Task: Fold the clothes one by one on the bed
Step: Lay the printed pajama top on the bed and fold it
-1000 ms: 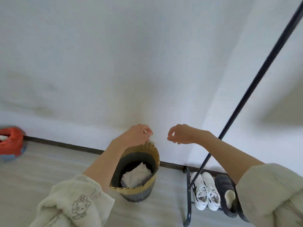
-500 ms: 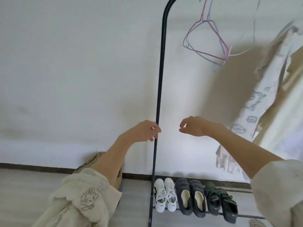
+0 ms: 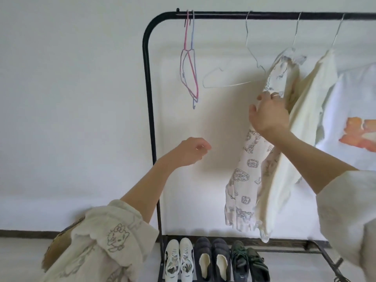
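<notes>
A black clothes rack (image 3: 150,102) stands against the white wall. On it hangs a white garment with a grey line print (image 3: 247,176), then a cream garment (image 3: 305,110) and a white shirt with an orange print (image 3: 354,110). My right hand (image 3: 268,115) is raised against the printed garment, fingers curled around its upper edge. My left hand (image 3: 191,150) hovers lower, to the left of the clothes, with loosely curled fingers and nothing in it.
Pink and blue wire hangers (image 3: 190,64) and a bare white hanger (image 3: 230,78) hang on the rail. Pairs of shoes (image 3: 215,259) line the rack's bottom shelf. A woven basket (image 3: 59,247) peeks out behind my left sleeve.
The view has swung right and up from the basket to the rack. My right hand has risen and taken hold of the printed garment; my left hand has let go of the rack post.
</notes>
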{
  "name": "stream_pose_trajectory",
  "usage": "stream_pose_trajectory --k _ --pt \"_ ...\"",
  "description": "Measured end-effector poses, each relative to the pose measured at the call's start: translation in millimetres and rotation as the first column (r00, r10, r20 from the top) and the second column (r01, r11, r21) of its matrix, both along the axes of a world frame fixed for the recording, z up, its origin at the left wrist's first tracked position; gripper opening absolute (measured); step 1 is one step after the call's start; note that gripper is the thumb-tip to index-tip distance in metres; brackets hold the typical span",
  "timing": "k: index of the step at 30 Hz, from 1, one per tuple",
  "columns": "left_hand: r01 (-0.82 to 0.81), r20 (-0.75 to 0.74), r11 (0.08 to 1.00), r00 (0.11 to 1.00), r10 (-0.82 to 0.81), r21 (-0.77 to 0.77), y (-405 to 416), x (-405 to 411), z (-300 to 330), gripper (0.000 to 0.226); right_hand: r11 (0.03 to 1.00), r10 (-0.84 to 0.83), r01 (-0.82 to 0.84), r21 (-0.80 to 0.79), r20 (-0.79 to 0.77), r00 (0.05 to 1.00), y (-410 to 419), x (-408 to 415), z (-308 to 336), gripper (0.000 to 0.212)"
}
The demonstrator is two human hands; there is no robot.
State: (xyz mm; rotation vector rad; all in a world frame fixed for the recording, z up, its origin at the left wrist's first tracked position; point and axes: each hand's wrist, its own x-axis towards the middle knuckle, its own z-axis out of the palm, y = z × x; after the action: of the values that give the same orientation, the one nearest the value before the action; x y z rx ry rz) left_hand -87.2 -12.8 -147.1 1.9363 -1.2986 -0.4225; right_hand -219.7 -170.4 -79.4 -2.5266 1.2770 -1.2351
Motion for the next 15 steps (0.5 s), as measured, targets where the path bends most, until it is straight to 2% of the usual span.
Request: stream_pose_trajectory --k 4,7,9,12,15 --pt "0.009 -0.015 0.996 1.000 -0.010 -0.089 -46 3 16 0.020 0.996 -0.067 0.073 -0.051 0.115 0.991 -36 12 28 0.057" --pt "0.011 -0.055 0.993 0.998 -0.017 -0.119 -73 4 29 0.024 0.997 -0.078 0.074 0.033 0.144 0.987 -57 27 43 0.070" --pt "0.008 -0.087 0.991 0.996 -0.020 -0.137 -86 3 36 0.025 0.993 -0.080 0.063 0.104 0.165 0.983 -71 34 46 0.065" --pt "0.015 -0.112 0.991 0.993 -0.030 -0.133 -103 2 42 0.027 0.977 -0.039 -0.013 0.212 0.239 0.970 -85 35 43 0.046" --pt "0.007 -0.137 0.991 0.990 -0.025 -0.134 -117 0 43 0.028 0.981 0.023 -0.075 0.180 0.275 0.961 -93 30 38 0.035"
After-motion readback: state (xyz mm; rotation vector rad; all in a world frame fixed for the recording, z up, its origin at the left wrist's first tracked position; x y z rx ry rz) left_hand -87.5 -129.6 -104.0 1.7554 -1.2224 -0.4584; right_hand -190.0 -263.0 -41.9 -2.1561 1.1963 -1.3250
